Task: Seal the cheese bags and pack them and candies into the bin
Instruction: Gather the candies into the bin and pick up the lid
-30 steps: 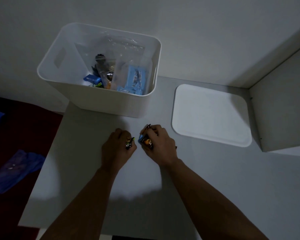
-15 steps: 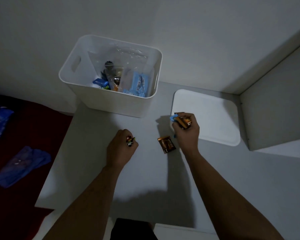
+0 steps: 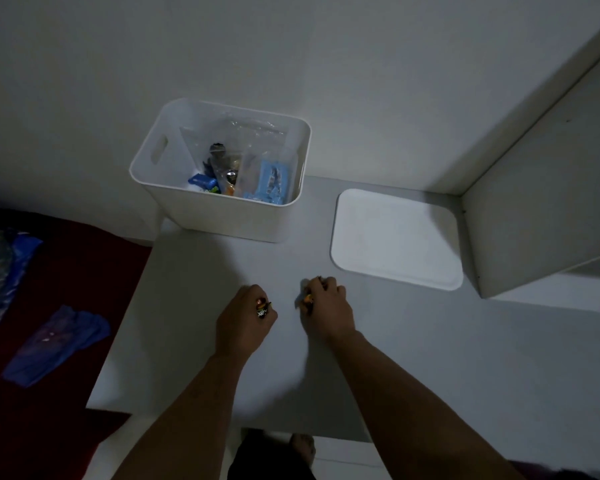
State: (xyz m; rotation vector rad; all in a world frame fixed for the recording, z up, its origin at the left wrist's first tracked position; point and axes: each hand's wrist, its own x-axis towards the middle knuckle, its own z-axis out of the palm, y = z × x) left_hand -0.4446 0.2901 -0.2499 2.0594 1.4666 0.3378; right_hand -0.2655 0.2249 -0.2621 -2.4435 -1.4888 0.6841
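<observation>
right hand back beside left hand; both grip candies, lettering unreadable.

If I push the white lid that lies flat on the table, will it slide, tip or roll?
The white lid lies flat and looks thin, so it would probably slide, not tip or roll. It looks like stiff plastic, likely light. The smooth table may let it slip easily.

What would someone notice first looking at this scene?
Two fists at the table's centre: the left hand and right hand each grip small candies. Behind them stands the white bin with bags and wrappers inside, and its flat lid lies to the right.
</observation>
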